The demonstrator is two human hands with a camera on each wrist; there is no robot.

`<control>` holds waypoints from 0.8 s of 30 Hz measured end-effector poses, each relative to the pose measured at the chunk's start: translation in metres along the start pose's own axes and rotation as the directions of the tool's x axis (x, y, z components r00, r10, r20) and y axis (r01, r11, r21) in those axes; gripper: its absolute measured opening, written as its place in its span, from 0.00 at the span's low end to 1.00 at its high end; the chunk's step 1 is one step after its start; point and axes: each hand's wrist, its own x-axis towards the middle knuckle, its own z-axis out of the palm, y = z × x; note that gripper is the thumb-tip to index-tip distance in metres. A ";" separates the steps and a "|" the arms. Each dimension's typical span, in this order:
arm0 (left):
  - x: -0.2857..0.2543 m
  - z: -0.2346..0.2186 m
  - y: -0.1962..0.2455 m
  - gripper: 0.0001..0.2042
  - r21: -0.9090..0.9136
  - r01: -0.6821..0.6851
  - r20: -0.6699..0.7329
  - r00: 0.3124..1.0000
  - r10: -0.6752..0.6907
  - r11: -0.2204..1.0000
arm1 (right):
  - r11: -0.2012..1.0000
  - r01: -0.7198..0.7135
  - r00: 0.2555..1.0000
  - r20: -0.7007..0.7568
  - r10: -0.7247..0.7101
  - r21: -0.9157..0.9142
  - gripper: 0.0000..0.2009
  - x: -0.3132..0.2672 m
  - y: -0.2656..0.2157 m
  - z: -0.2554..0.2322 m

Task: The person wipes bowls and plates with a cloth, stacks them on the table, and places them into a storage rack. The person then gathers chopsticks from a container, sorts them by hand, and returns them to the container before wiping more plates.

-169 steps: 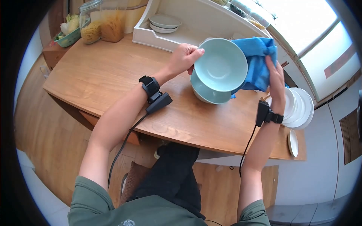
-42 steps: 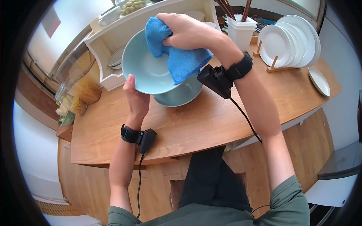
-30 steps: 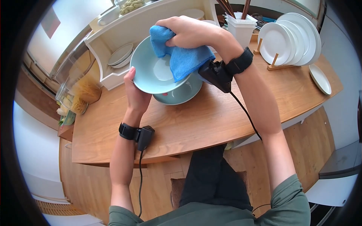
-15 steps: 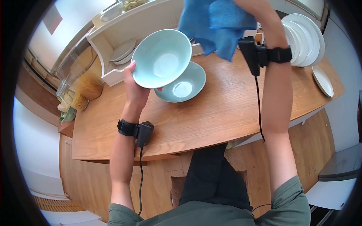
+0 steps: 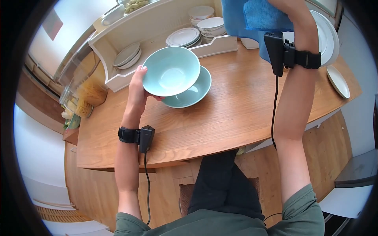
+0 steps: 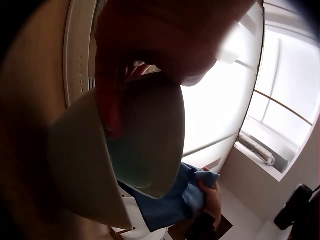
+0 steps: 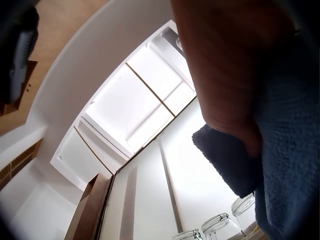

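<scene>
My left hand (image 5: 137, 92) grips a pale turquoise bowl (image 5: 171, 70) by its left rim, thumb over the edge and fingers beneath. The bowl tilts toward me and overlaps a second turquoise bowl (image 5: 199, 94), which stands on the wooden table. Seen from the left wrist, the held bowl (image 6: 150, 120) is right above the lower one (image 6: 80, 165), with fingertips at its near rim. At upper right, my right hand (image 5: 293, 8) holds a blue cloth (image 5: 252, 23), which hangs apart from both bowls. In the right wrist view the thumb presses against the cloth (image 7: 292, 150).
Behind the bowls, a white shelf (image 5: 216, 46) carries stacked plates (image 5: 182, 36) and small bowls (image 5: 211, 25). Pasta jars (image 5: 92, 92) stand at the left. White plates (image 5: 327, 37) are upright at the right, with a small oval dish (image 5: 338, 81) near the table's right edge.
The right hand has lifted the blue cloth out of the held bowl and moved it away to the upper right. The left hand keeps its bowl, now closer over the lower bowl.
</scene>
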 end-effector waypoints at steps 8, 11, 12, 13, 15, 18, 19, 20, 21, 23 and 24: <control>0.008 -0.009 -0.009 0.15 0.107 -0.036 -0.004 0.999 0.036 0.994 | 0.998 -0.066 0.733 0.679 0.035 0.020 0.11 0.007 0.007 -0.004; 0.009 -0.008 -0.010 0.13 0.102 -0.044 0.022 0.999 0.042 0.994 | 0.992 -0.043 0.728 0.684 -0.052 0.122 0.11 0.003 0.013 -0.005; 0.009 -0.008 -0.010 0.13 0.111 -0.037 0.031 0.999 0.034 0.993 | 0.991 -0.041 0.727 0.684 -0.055 0.124 0.11 0.000 0.013 -0.007; 0.008 -0.009 -0.010 0.14 0.121 -0.030 0.037 0.999 0.025 0.992 | 0.961 -0.142 0.714 0.697 -0.065 0.236 0.11 -0.003 0.012 -0.010; 0.008 -0.010 -0.011 0.14 0.125 -0.018 0.038 0.999 0.013 0.992 | 0.908 -0.243 0.702 0.707 -0.078 0.341 0.11 -0.006 0.011 -0.010; 0.007 -0.009 -0.012 0.14 0.133 -0.004 0.041 0.999 -0.002 0.991 | 0.926 -0.248 0.746 0.665 -0.005 0.286 0.10 -0.006 0.012 -0.006; 0.007 -0.009 -0.012 0.14 0.138 -0.002 0.041 0.999 -0.004 0.990 | 0.968 -0.113 0.762 0.644 -0.060 0.224 0.10 -0.003 0.011 -0.003; 0.008 -0.009 -0.012 0.14 0.139 -0.001 0.042 0.999 -0.005 0.990 | 0.987 0.024 0.770 0.627 -0.118 0.156 0.10 -0.002 0.011 0.000; 0.008 -0.009 -0.013 0.14 0.147 0.001 0.034 0.999 -0.006 0.989 | 0.987 0.023 0.770 0.627 -0.117 0.156 0.10 -0.015 0.013 0.008; 0.012 -0.012 -0.018 0.14 0.156 0.004 0.025 1.000 -0.008 0.988 | 0.946 0.205 0.971 -0.172 -0.165 0.250 0.08 -0.051 -0.006 0.026; 0.016 -0.015 -0.026 0.13 0.153 -0.010 0.008 1.000 0.009 0.988 | 0.946 0.205 0.971 -0.172 -0.165 0.252 0.08 -0.042 0.000 0.021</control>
